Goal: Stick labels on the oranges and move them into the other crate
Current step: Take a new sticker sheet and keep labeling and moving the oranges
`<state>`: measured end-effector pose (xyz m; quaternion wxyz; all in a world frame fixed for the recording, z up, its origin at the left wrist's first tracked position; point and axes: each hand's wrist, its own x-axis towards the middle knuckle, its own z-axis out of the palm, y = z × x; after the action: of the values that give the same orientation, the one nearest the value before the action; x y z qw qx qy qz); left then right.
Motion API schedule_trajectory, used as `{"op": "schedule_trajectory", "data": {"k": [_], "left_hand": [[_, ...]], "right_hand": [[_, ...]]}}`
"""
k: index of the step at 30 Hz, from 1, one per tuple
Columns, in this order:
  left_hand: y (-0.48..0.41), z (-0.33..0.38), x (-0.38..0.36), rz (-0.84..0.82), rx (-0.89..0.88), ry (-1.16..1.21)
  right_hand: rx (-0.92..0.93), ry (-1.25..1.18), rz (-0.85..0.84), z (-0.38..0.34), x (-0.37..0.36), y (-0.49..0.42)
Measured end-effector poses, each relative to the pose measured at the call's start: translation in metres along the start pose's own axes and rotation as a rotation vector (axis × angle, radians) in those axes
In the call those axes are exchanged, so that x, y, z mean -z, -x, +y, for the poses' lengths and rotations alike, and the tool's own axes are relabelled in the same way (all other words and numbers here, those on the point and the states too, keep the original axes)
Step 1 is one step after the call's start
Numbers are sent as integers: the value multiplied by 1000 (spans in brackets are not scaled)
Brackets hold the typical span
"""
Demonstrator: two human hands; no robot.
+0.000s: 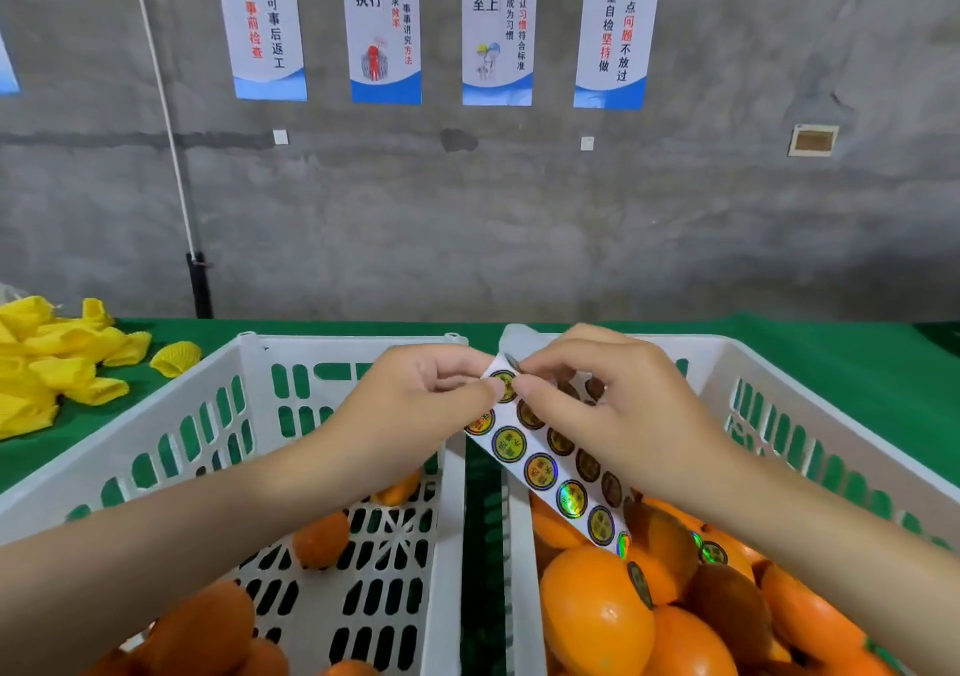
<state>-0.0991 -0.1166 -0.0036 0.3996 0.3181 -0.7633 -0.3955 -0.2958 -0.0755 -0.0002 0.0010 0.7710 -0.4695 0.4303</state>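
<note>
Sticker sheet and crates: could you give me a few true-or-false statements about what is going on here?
1. The left hand and right hand both pinch the sheet. True.
2. The sheet has been emptied. False: many round stickers remain on it.
3. The right crate is fuller than the left crate. True.
4. Nothing in the right crate is labelled. False: a front orange shows a label.
5. Yellow foam nets lie left of the crates. True.
</note>
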Motion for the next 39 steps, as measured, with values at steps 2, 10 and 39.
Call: {"op": "schedule_trajectory", "data": {"k": [2, 10, 39], "left_hand": [[2, -2, -2, -6, -67, -71], [4, -2, -1, -24, -152, -193], [9, 16, -3, -453, 94, 294]], "right_hand": [[-19, -75, -12, 0, -1, 0], [-100, -295, -65, 1, 0, -1], [157, 6, 206, -13, 5, 3]]}}
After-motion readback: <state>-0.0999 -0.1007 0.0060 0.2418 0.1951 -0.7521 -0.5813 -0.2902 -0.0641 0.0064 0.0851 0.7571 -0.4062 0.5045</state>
